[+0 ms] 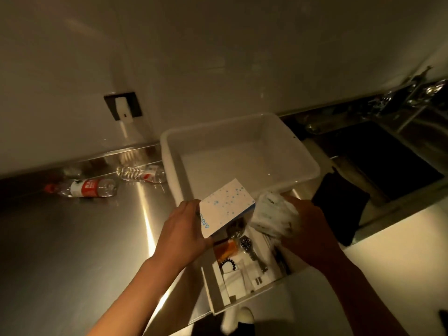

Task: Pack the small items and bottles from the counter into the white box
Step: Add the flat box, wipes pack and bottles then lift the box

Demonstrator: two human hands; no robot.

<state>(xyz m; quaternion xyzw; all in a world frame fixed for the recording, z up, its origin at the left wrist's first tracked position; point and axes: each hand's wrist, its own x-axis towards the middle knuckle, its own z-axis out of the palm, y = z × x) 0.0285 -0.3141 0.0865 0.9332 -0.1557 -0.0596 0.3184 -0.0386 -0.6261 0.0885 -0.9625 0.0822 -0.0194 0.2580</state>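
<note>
Both forearms reach in low over an open drawer [244, 270] holding a watch [248, 247] and small items. Left hand [184, 229], its grip pinching a white blue-dotted packet [226, 206], and right hand [308, 229], clutching a crinkled plastic pack [272, 215], hover at the near rim of the empty white box [242, 156], likely to drop them in. Two bottles [83, 187] lie on the counter [72, 238] at left.

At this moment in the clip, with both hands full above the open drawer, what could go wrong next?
1. The left hand pinches the white blue-speckled flat packet only by its near edge; it may slip into the open drawer rather than the empty white plastic bin.
2. The crinkled white plastic pack in the right hand looks bulky and could spill.
3. Two clear plastic bottles lie sideways on the steel counter and might roll.
</note>
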